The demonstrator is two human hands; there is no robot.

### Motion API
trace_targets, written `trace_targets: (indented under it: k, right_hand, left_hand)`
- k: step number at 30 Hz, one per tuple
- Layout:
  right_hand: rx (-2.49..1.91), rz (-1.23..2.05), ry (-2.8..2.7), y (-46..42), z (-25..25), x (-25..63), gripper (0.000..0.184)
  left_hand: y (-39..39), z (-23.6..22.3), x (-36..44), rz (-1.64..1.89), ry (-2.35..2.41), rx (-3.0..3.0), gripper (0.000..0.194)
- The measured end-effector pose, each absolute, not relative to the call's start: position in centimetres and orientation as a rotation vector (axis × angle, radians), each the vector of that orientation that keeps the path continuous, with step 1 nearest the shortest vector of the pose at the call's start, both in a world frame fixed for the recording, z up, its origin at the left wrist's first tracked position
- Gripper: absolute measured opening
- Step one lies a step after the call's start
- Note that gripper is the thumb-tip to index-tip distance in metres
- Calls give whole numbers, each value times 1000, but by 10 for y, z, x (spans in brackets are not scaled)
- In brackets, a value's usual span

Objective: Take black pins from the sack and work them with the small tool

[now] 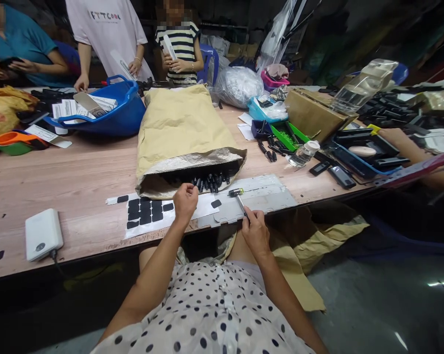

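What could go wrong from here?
Small shiny black parts lie at the open mouth of the tan paper bag, so the left hand beside them could knock some out.

The white box-shaped device sits near the wood-grain table's front edge, its dark cable hanging over; a snag might pull it off.

The big sack [187, 123] is made of dull, crinkly paper and lined with shiny silver. The table [97, 172] is topped with smooth wood grain. The basin [115, 120] is made of glossy plastic. The small hammer [236, 192] is fitted with a shiny, metal-looking handle.
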State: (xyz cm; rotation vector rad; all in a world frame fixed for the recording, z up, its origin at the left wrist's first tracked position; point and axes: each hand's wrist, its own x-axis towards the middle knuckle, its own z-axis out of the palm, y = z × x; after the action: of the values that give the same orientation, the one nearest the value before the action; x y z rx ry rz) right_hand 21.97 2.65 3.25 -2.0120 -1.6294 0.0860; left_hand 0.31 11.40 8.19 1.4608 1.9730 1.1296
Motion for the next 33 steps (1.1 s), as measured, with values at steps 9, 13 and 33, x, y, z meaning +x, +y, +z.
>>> trace_targets:
  k: [9,13,33]
  right_hand:
    - [-2030,133,-1612,27,34,217,40]
    - [-2031,156,-1608,26,35,217,40]
    - [-1724,250,-1591,29,29,232,37]
  left_hand:
    - [155,72,-12,877,2147,1403,16]
    - [133,67,-25,985,2115,1453,19]
    - [88,55,-10,615,1669,1981,23]
